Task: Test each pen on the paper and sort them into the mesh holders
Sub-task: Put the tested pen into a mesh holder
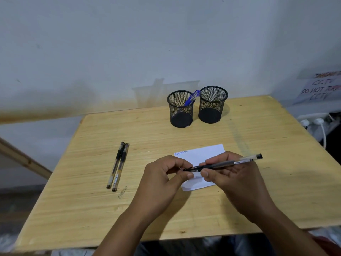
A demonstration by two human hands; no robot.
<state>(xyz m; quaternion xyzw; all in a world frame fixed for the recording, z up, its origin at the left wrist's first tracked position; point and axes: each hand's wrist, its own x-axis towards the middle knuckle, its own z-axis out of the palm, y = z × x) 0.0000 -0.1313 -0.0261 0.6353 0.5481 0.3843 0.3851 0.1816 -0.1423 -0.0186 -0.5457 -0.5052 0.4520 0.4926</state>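
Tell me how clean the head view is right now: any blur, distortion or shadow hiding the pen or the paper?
Head view: wide-angle bend curves the table edges; lighting soft and even, no glare. The pen held by the left hand and right hand reads sharp, though both hands cover much of the paper. The wall sign is soft and cut off.

Looks like a small plain work room or office corner, not a kitchen or shop. A bare wood table (258, 126) sits vs. a white wall (110, 43) w/ brown stains low down. A paper sign (321, 89) on the right wall says "CCTV" & "DO NOT", so a camera watches the room. Under it, a white power strip (313, 121) w/ plugs & a cord. Desk stuff on the table: 2 black mesh holders (181, 109), pens (118, 166), paper (201, 154).
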